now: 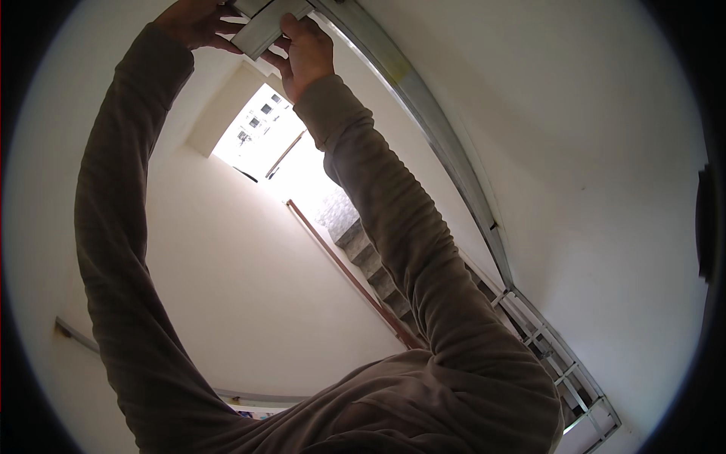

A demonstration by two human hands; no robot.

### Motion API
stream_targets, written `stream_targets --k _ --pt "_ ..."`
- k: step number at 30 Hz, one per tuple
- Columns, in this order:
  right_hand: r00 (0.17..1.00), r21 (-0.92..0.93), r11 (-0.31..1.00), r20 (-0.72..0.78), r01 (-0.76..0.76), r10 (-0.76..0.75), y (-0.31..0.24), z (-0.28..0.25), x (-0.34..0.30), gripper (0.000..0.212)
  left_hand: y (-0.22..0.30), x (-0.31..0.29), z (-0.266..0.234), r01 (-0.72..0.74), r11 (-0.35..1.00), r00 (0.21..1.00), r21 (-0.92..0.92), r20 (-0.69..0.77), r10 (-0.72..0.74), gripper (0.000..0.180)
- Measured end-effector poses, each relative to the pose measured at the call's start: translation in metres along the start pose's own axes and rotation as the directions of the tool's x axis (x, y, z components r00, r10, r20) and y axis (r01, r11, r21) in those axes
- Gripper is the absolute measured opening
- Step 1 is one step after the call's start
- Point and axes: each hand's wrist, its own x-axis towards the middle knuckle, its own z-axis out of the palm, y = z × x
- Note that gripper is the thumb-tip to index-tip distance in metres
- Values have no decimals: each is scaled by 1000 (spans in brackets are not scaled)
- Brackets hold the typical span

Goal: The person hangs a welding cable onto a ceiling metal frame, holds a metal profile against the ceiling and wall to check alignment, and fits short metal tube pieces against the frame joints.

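— At the top edge of the view, what are the person's hands doing?

— Both are raised overhead. The left hand (195, 23) and the right hand (306, 49) close on a short grey metal channel piece (266, 26) from either side, fingers curled around its edges and the right thumb pressed along its face. The piece sits tilted between the two hands, up against the ceiling.

— Where is that piece relative to the long rail?

— Just beside the upper end of a long metal ceiling track (446, 151), which runs from the hands down toward the lower right. Whether the two touch cannot be told, since the top edge cuts them off.

— And the arms?

— Brown-grey long sleeves (393, 227) come up from the lower edge, the left arm bowed wide, the right one straighter.

— What lies beyond?

— Between the arms shows a bright window opening (265, 136) with buildings outside. Below it a concrete staircase (370, 265) with a reddish-brown handrail (340, 265). At the lower right, the track meets a metal frame grid (567, 371). White plastered walls (590, 189) surround everything.
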Motion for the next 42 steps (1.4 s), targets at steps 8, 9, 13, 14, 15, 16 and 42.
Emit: stream_targets --k 8,9,13,14,15,16,42 --pt "994 23 999 -96 -42 44 14 6 -8 31 6 -10 1 29 999 998 -30 58 -27 68" --pt "994 26 999 -110 22 -20 19 2 -3 31 12 -18 9 33 999 996 -4 82 -33 69" --pt "982 17 1000 -190 14 -11 33 -7 3 31 13 -23 9 31 999 999 39 37 -32 68" --pt "982 23 1000 -187 -4 8 36 0 -6 31 7 -22 1 29 999 998 38 63 -31 68" --pt "970 65 990 -204 -124 135 28 9 -20 31 3 -23 -7 22 999 996 37 91 -25 68" --pt "945 111 967 -213 -228 247 10 13 -29 33 5 -19 4 -6 998 999 60 -38 9 67" --pt "990 77 996 133 46 -56 38 11 -9 37 -27 62 -71 231 924 959 -305 232 -163 66"
